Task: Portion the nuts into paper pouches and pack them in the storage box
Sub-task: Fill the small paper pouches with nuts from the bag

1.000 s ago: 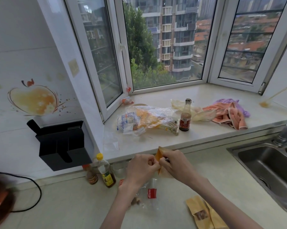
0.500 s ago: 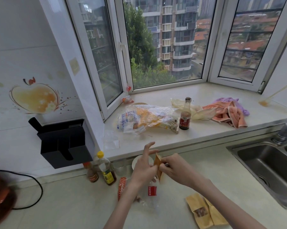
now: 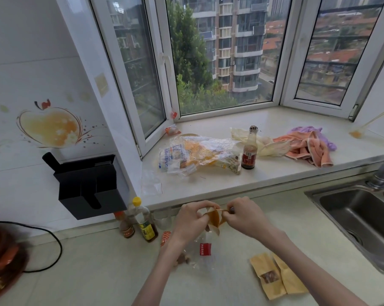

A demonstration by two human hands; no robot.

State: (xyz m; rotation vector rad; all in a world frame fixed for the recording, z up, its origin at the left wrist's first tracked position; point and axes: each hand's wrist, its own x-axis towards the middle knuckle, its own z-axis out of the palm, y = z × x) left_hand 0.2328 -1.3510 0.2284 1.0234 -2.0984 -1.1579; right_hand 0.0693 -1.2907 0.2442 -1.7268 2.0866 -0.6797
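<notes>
Both hands (image 3: pixel 192 219) (image 3: pixel 245 217) now spread pouch (image 3: pixel 215 217) — mouth up.

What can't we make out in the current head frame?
- Pouch contents: hidden by left hand and right hand.
- Storage box: none in view.
- Red-brown object, left edge: cut off, blurred.
- Clear bag contents: partly behind left forearm.
- Bottle label: too small to read.

Yellow-brown pouch (image 3: pixel 215 218); pink cloth (image 3: pixel 308 146); black holder (image 3: pixel 89 184).
</notes>
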